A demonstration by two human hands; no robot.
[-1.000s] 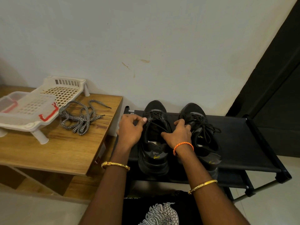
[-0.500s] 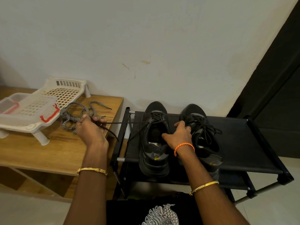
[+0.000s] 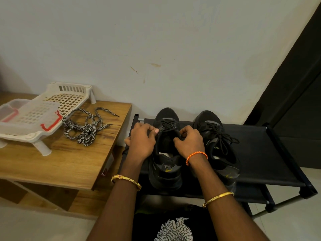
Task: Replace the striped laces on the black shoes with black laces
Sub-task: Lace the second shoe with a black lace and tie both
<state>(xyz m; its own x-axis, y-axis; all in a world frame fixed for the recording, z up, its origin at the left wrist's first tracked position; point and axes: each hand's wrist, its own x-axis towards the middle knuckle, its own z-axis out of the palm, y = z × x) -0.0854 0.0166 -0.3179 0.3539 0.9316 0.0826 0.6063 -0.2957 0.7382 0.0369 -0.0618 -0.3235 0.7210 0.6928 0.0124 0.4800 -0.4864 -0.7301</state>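
Two black shoes stand side by side on a black shoe rack [image 3: 260,153]. The left shoe [image 3: 166,169] carries a black lace [image 3: 167,125] through its upper eyelets. My left hand [image 3: 141,142] pinches that lace at the shoe's left collar. My right hand [image 3: 189,142] grips the collar and lace on the shoe's right side. The right shoe [image 3: 218,148] is laced in black, its loose bow lying over the tongue. The striped black-and-white laces [image 3: 85,129] lie in a tangled heap on the wooden table [image 3: 60,164].
A white plastic lattice rack [image 3: 64,98] stands at the table's back left with a clear container with red clips [image 3: 24,119] on it. A white wall rises behind the rack. A dark door panel [image 3: 295,84] is at the right.
Half a second ago my left hand was out over the table pulling the black lace taut to the left. It has come back to the left shoe's collar. My right hand stayed on the shoe.
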